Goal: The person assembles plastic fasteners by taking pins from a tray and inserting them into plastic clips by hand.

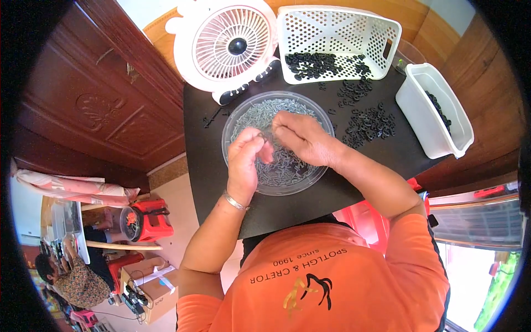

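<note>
Both my hands are over the clear round dish (232, 119) of small grey screws (265, 113) on the black counter (204, 166). My left hand (246, 160) sits at the near-left part of the dish, fingers (255, 143) pinched together on what looks like one small dark piece, maybe a ring or a screw, too small to tell for sure. My right hand (304, 138) lies just beside it on the right, palm down, its fingers (282, 133) curled in and pointing left at the left hand's pinch, tips nearly touching it; I cannot tell if the right hand is clamped on anything, since the tips are tucked under. So the held piece lies just left of my right fingertips and right at my left ones, left hand is the nearer. The screws lie loose below both hands in no one direction, so no clear long axis. Black rings (369, 123) lie in heaps on the counter to the right of the dish, well apart from my left hand, nearer my right. More of them sit in the white holed basket (337, 27) at the far edge and in the white tub (426, 105) at far right. A white fan (227, 44) stands beyond the dish.
</note>
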Available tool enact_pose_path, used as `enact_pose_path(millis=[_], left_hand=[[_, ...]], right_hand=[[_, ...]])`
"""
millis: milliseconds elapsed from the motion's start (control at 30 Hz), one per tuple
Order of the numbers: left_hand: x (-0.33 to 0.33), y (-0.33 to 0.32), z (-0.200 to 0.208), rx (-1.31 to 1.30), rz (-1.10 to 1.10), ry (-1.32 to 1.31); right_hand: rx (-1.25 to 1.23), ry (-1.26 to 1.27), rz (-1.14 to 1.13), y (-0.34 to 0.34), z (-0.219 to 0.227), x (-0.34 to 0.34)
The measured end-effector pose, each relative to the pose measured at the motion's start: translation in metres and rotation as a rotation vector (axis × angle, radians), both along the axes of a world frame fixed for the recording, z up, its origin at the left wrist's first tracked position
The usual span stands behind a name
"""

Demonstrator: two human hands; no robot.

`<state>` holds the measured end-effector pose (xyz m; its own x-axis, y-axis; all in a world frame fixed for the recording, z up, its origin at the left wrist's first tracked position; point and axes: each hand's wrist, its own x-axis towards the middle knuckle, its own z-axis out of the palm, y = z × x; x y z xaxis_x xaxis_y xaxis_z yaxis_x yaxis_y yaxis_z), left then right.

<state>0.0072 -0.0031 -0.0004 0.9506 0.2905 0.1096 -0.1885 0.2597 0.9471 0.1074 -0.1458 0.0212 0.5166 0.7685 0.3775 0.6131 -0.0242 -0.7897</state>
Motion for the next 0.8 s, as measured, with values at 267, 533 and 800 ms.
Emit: enact_pose_path(millis=[267,533,800], left_hand=[[0.0004,0.0002,0.0023,0.118,-0.046,0.027],[0.0011,0.0014,0.0,0.144,0.0,0.109],[0.0004,-0.0019,-0.0017,0.24,-0.001,0.114]], right_hand=[[-0.116,-0.039,0.004,-0.0015,0.0016,0.0016],[-0.001,0.262,0.073,-0.005,-0.0015,0.0058],[-0.036,-0.066,0.016,-0.0068,0.0031,0.003]])
